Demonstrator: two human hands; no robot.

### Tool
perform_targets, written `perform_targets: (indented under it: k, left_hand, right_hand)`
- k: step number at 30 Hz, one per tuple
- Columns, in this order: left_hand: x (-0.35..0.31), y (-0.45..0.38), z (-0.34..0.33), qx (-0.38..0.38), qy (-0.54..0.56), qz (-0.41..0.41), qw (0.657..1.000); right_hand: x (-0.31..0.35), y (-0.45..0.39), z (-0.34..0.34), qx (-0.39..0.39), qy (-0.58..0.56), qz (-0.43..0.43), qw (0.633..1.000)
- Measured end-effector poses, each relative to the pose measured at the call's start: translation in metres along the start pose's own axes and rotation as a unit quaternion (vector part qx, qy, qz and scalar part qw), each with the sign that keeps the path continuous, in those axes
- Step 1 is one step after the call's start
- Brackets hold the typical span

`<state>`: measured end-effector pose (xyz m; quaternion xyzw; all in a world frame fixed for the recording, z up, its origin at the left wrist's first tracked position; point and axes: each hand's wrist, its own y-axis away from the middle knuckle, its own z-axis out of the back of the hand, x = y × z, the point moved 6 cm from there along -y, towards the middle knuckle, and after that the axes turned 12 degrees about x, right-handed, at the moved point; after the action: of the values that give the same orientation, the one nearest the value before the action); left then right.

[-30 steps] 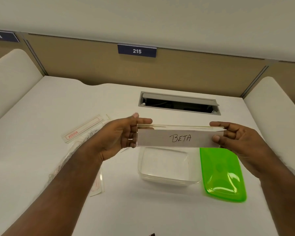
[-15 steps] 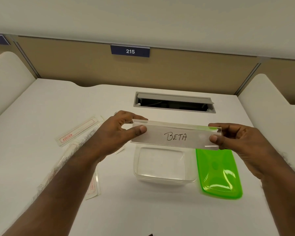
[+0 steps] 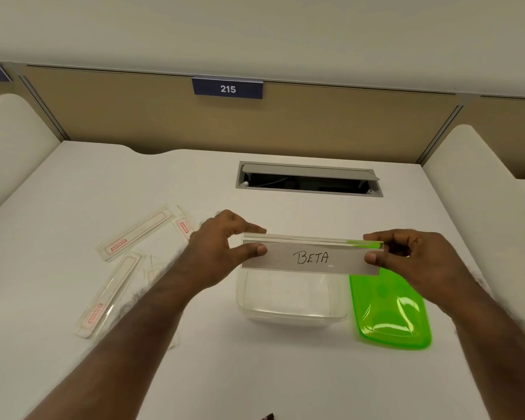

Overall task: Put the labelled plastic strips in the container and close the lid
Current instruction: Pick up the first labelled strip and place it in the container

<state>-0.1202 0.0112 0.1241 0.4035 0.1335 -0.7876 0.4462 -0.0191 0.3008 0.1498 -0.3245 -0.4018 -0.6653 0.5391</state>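
Nearest me on the white bench (image 3: 285, 374), the clear container (image 3: 291, 301) sits open, the green lid (image 3: 391, 316) lying flat just beside it toward the right edge. Above the container I hold the BETA strip (image 3: 311, 258) level: my left hand (image 3: 215, 250) pinches one end between thumb and curled fingers, my right hand (image 3: 412, 259) the other. More strips (image 3: 134, 237) lie scattered toward the left edge. Farther back, an open cable hatch (image 3: 308, 178).

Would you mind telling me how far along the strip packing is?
Done: nothing; the clear container looks empty. In hand: left hand and right hand pinch the BETA strip above it. Left: other strips on the desk, green lid beside the container.
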Motion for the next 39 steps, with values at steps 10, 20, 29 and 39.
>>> perform_targets:
  k: [10,20,29,39]
  left_hand:
    - [0.052,-0.021,-0.064,0.025,-0.193,0.059,0.979]
    - [0.071,-0.040,-0.110,0.135,-0.446,0.031,0.884]
    - [0.065,-0.051,-0.131,0.173,-0.535,0.022,0.826]
    - [0.060,-0.061,-0.140,0.188,-0.543,0.024,0.818]
  right_hand:
    - [-0.092,-0.033,-0.043,0.011,0.164,-0.065,0.984]
    - [-0.105,-0.051,-0.082,0.074,0.510,-0.087,0.853]
    - [-0.098,-0.054,-0.116,0.142,0.666,-0.062,0.729]
    - [-0.102,-0.063,-0.137,0.190,0.683,-0.080,0.701]
